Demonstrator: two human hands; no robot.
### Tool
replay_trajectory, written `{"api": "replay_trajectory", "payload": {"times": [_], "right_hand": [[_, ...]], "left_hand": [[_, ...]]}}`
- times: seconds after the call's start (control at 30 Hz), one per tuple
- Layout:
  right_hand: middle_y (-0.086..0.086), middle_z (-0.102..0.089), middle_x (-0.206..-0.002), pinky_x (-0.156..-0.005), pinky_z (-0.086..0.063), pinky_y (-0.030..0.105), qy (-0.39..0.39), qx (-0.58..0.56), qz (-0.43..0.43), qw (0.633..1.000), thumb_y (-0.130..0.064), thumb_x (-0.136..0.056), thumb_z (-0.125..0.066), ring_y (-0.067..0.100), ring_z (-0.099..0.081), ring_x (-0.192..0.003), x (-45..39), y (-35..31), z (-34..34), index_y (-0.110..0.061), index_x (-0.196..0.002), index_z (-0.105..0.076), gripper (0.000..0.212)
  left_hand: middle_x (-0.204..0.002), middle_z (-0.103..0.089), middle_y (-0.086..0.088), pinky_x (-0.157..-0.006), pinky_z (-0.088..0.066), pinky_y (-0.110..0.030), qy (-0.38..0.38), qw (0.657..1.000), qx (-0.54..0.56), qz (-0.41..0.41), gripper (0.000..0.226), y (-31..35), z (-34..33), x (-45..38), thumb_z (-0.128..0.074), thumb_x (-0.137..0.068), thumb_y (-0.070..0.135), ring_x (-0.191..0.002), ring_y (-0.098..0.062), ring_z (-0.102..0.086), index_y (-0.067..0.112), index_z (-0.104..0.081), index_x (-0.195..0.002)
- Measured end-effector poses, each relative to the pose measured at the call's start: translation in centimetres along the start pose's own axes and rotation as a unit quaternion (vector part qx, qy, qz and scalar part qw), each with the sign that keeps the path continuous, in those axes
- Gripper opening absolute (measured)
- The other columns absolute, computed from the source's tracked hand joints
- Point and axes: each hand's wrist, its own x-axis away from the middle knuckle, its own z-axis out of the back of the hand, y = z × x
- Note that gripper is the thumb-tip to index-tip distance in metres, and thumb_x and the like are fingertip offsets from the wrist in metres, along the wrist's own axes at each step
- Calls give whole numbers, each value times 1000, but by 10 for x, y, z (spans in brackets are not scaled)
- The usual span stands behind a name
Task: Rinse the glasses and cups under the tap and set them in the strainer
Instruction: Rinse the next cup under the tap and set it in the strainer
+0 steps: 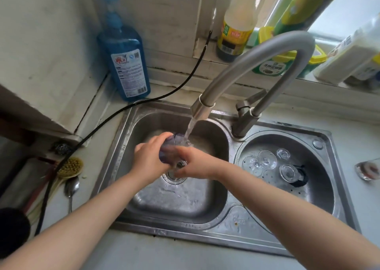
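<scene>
Here my left hand [151, 156] grips the blue-tinted clear cup [171, 146] under the curved steel tap's [202, 109] stream; my right hand's [195, 164] fingers curl round its base.

A pale counter [144, 255] carries the steel sink [242, 222]; left of the fingers lie a spoon [71, 189] and a brush [70, 168], a blue bottle [125, 51] beyond, a glass [368, 170] far right.

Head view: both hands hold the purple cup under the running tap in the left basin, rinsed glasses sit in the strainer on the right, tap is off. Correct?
Not quite. The head view shows the tap running: water pours into the purple cup held by the left hand and right hand over the left basin. Rinsed glasses do sit in the strainer.
</scene>
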Motion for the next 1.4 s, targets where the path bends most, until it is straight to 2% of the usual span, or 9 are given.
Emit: {"api": "replay_trajectory", "payload": {"times": [0.17,0.3,0.37,0.53,0.6,0.8,0.9,1.13,1.4], "right_hand": [[6,-65,-122,-100,-47,39,-20,169,14,985,7,-75,-60,23,-59,-116,-5,2,12,-11,-124,-60,53],[2,-71,-106,-107,-32,55,87,582,278,759,-1,-61,-64,24,-61,-115,-4,22,33,-14,-94,-75,36],[2,-72,-109,-108,-28,57,121,604,314,723,-5,-61,-64,21,-58,-120,0,26,36,-15,-92,-75,35],[8,-70,-110,-91,-50,44,94,241,61,964,-9,-80,-64,29,-63,-106,2,17,2,-9,-110,-68,30],[3,-72,-107,-92,-51,36,109,108,8,988,-11,-87,-62,19,-65,-100,2,8,3,-11,-108,-70,23],[-2,-68,-70,-72,-51,27,223,-103,9,969,-18,-86,-71,10,-62,-69,13,-2,10,-13,-76,-68,12],[-12,-60,-63,-64,-45,17,239,-137,-31,961,-29,-89,-67,1,-54,-61,9,-2,12,-14,-79,-67,18],[6,-63,-99,-86,-46,38,311,18,-42,949,-28,-97,-51,20,-57,-95,-6,-10,-7,-16,-103,-66,20],[3,-53,-133,-110,-29,35,463,180,12,868,-34,-95,-33,20,-43,-125,-14,-4,-45,-19,-127,-58,44]], "left_hand": [[-123,-60,6,-95,-39,-35,-1,1000,21,8,80,0,-1,-2,-83,-57,23,-110,-20,-59,26,-49,-130],[-119,-61,7,-95,-46,-41,-49,995,90,18,82,2,2,-1,-84,-54,31,-106,-18,-60,30,-48,-129],[-118,-61,8,-94,-47,-41,-49,995,91,11,84,3,6,-1,-81,-51,35,-105,-17,-60,30,-49,-128],[-119,-61,8,-92,-48,-41,-67,992,108,14,86,5,5,-5,-78,-48,41,-107,-18,-60,31,-48,-127],[-117,-63,9,-91,-50,-41,-77,986,147,35,85,3,1,-6,-77,-45,50,-107,-16,-61,36,-48,-124],[-96,-71,9,-68,-51,-13,-217,925,292,112,52,8,7,1,-84,-67,33,-86,-3,-68,27,-57,-111],[-93,-71,-3,-65,-56,-26,-242,897,334,160,47,20,5,9,-65,-79,46,-78,-15,-71,21,-54,-118],[-107,-71,-15,-81,-55,-45,-262,767,508,290,62,37,10,0,-30,-87,72,-95,-32,-68,27,-63,-115],[-107,-68,0,-72,-48,-21,-95,749,591,283,55,67,-12,-2,-23,-96,58,-100,-11,-63,24,-63,-107]]}}
